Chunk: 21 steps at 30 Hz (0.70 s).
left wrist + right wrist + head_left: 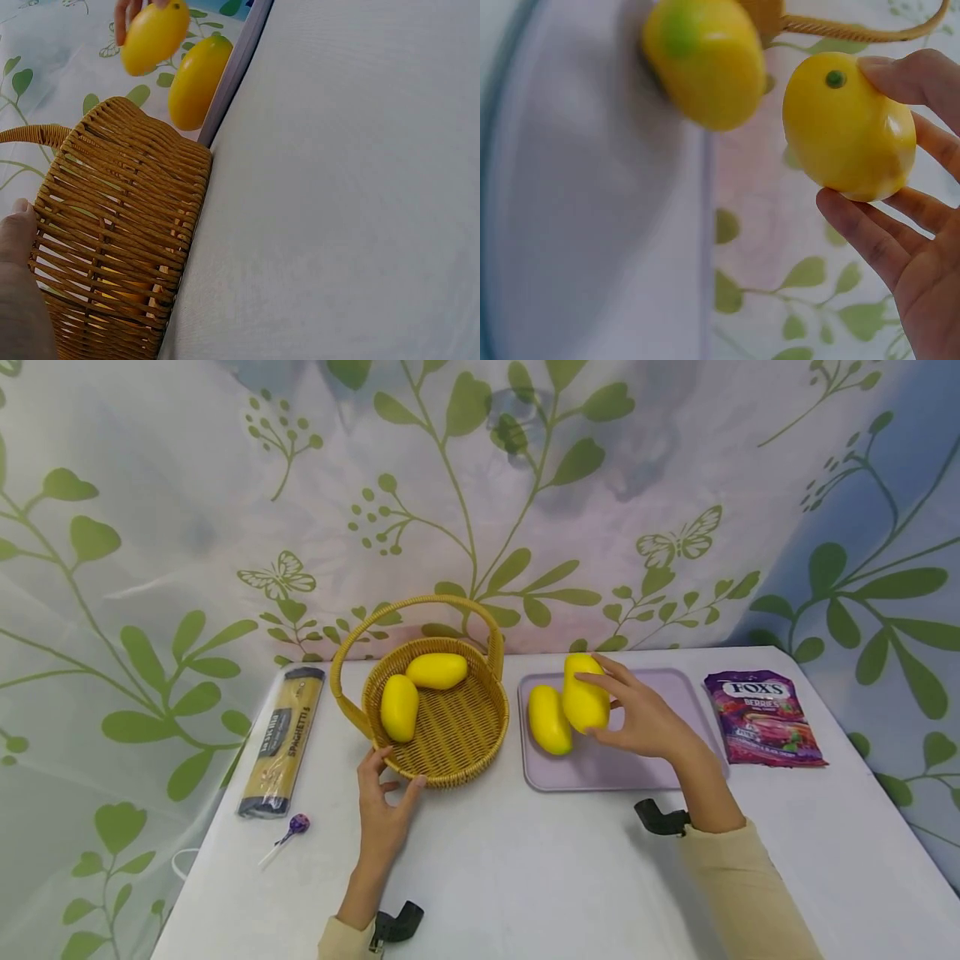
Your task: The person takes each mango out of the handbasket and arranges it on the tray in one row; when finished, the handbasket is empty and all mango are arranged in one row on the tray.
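My right hand (641, 714) grips a yellow mango (586, 697) between thumb and fingers. In the right wrist view this mango (847, 127) shows a small green stem spot and is held clear of the tray. A second mango (550, 720) lies on the lilac tray (622, 772), just left of the held one. My left hand (384, 810) holds the near left rim of a woven basket (457, 735); its thumb (16, 232) shows at the rim in the left wrist view. Inside the basket are two mangoes, one at the back (437, 671) and one at the left (400, 708).
The basket's tall handle (420, 600) arches over its back. Left of it lie a spaghetti pack (285, 743) and a lollipop (298, 823). A purple FOX'S candy bag (765, 718) lies right of the tray. A patterned curtain (480, 485) hangs behind the white table (510, 877).
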Tool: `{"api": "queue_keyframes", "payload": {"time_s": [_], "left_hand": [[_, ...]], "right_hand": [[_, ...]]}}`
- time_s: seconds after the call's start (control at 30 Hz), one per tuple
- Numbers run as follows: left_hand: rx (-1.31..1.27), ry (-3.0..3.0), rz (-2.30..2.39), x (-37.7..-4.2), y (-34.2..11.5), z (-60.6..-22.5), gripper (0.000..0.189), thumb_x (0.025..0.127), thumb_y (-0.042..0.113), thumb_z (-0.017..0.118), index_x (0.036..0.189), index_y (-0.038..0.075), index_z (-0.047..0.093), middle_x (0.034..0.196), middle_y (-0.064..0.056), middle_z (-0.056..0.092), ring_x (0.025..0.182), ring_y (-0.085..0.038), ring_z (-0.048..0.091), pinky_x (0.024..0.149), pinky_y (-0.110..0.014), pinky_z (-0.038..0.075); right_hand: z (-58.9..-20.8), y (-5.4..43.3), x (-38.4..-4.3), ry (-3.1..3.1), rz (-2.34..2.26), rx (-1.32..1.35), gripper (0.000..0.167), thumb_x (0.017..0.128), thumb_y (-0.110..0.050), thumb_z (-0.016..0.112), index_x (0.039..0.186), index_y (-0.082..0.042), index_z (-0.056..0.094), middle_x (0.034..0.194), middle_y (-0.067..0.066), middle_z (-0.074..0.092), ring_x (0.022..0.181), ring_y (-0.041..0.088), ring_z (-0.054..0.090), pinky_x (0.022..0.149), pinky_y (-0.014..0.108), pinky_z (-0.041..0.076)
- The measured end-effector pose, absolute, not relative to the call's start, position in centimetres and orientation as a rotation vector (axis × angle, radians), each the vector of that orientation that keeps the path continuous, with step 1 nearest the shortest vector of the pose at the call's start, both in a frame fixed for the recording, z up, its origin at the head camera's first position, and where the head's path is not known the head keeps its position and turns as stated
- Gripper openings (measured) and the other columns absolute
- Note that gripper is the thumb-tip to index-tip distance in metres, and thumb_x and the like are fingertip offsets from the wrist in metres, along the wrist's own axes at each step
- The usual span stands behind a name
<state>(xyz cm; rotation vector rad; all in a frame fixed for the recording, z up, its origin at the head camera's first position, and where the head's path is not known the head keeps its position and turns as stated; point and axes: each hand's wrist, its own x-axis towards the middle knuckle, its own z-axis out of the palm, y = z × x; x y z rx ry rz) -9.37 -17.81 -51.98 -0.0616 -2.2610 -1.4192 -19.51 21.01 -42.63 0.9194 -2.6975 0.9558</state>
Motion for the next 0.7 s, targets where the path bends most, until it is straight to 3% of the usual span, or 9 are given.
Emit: {"api": "queue_keyframes", "payload": {"time_s": [0.27,0.5,0.7], "left_hand": [[-0.091,-2.275,-1.427,-8.5,-17.3,-49.5,0.060,0.088,0.008,0.072,0.139,0.002,0.042,0.149,-0.026,0.032,0.126,-0.043,0.045,0.083,-0.050,0.047],[-0.069,-2.277,-1.423,-9.8,-18.7,-53.3,0.065,0.087,0.015,0.075,0.141,0.006,0.041,0.153,-0.012,0.031,0.129,-0.030,0.045,0.085,-0.039,0.048],[-0.065,-2.277,-1.423,-9.8,-18.7,-53.3,0.065,0.087,0.018,0.075,0.141,0.006,0.041,0.153,-0.012,0.032,0.128,-0.029,0.045,0.085,-0.038,0.048]], "right_hand": [[-44.7,22.4,-20.2,-2.786,0.968,0.861,0.076,0.073,-0.014,0.085,0.141,-0.010,0.050,0.157,0.021,0.027,0.101,0.032,0.064,0.079,0.043,0.058],[-46.1,22.8,-20.6,-2.840,0.949,0.841,0.076,0.073,-0.016,0.086,0.140,-0.010,0.050,0.156,0.024,0.027,0.093,0.029,0.064,0.078,0.044,0.057],[-46.7,22.8,-20.8,-2.885,0.942,0.832,0.076,0.073,-0.016,0.085,0.140,-0.009,0.050,0.155,0.026,0.027,0.094,0.028,0.064,0.079,0.042,0.057]]}}
